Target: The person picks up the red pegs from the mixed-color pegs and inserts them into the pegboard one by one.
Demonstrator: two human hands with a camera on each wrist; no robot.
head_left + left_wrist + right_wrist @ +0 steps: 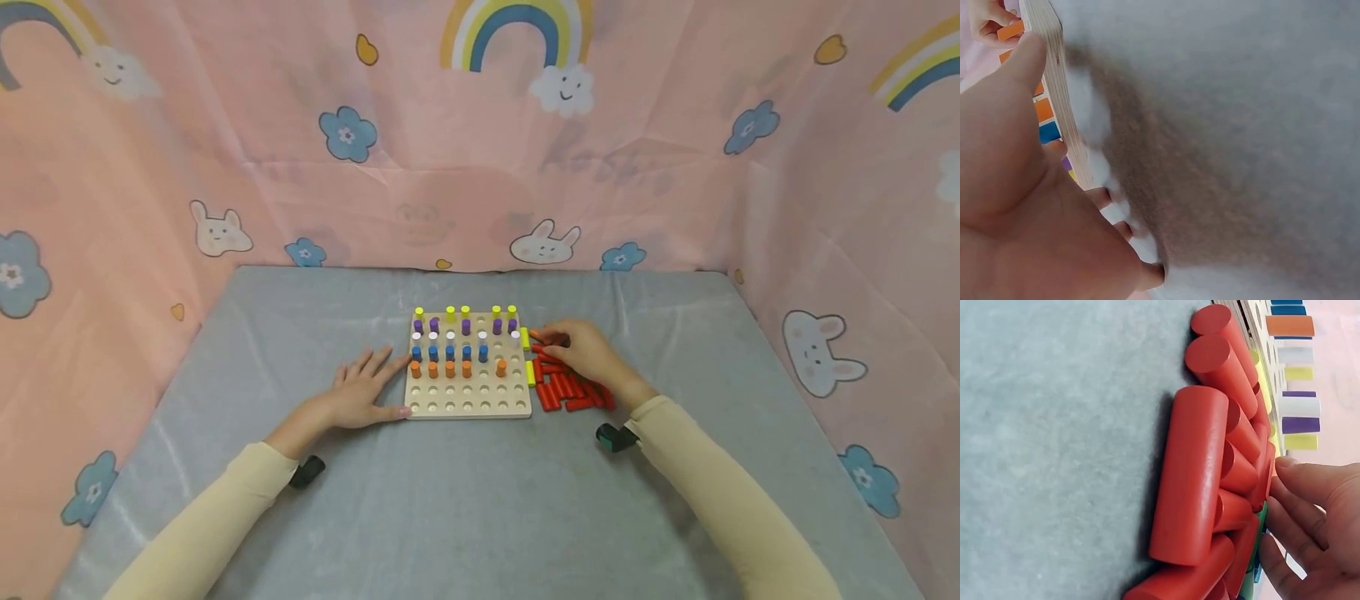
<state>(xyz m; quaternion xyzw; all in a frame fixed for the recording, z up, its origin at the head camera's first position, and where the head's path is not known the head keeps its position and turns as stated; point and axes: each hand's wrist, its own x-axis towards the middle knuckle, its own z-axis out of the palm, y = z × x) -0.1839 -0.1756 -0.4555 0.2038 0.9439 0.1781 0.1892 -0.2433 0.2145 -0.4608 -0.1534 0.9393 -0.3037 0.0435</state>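
Note:
A light wooden pegboard (468,410) lies flat on the table with rows of upright pegs: yellow, purple, white, blue and orange from back to front. My left hand (360,396) is at its left side, fingers spread. The thumb (1029,56) touches the near left corner and a fingertip reaches the left edge. Right of the board is a heap of loose red pegs (1191,475). My right hand (588,354) reaches over its far side, thumb and finger apart among the pegs. A green peg (1260,522) shows close to its fingertips in the right wrist view.
Two yellow pegs lie at the board's right edge, the nearer yellow peg (530,373) beside the red ones. Grey cloth (480,508) covers the table. Pink patterned fabric (420,192) hangs behind and on both sides. A dark wrist device (617,437) is on the right forearm.

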